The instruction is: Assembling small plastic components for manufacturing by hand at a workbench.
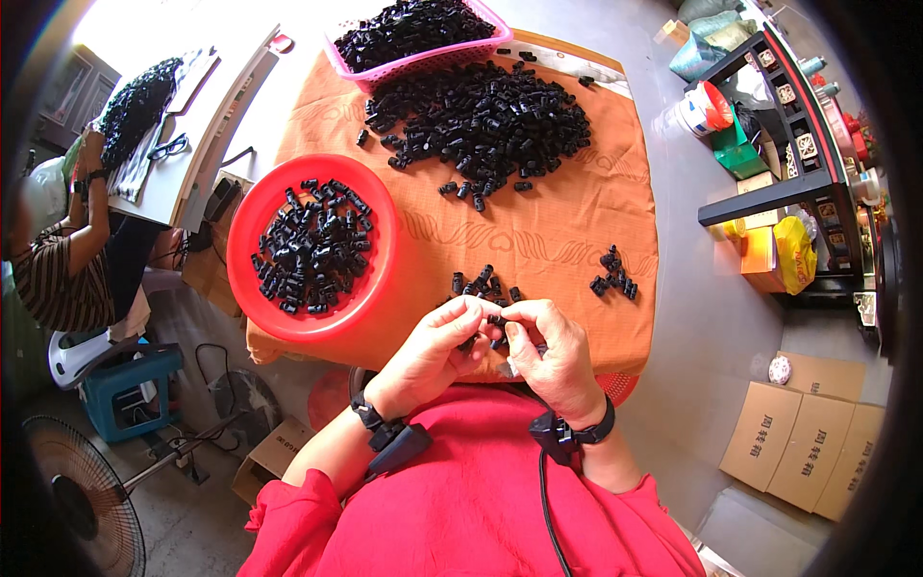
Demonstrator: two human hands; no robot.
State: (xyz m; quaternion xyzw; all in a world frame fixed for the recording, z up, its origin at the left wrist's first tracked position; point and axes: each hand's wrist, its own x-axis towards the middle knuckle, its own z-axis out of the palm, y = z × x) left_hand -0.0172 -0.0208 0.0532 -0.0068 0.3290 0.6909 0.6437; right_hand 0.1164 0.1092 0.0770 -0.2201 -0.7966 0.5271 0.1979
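Orange patterned cloth [538,216] covers most of the counter [575,48], which stands on a grey floor [692,317]. Along the right side of the room runs a dark shelf [769,206] with a yellow bag [794,255] by it; nearer the person, brown cardboard boxes [803,438] stand together. At the left, another person in a striped top [72,284] sits at a white counter [163,188] that bears a dark heap [139,108], and a standing fan [82,500] and a blue stool [127,385] are on the floor.

At the far end of the orange cloth, a pink basket [433,62] is filled with small black parts, and a wide loose pile [486,130] of them spreads just in front of it. To the left, a round red basin [240,245] holds more black parts [312,252]. A small cluster [613,277] lies apart at the right, and another group [486,282] sits just beyond the fingers.

Left hand [437,348] and right hand [553,356] meet at the near edge — fingers bent, tips almost touching. Dark bits show between and under them, but whether either hand is clamped on a part, I cannot tell. Both wrists carry black straps with devices.
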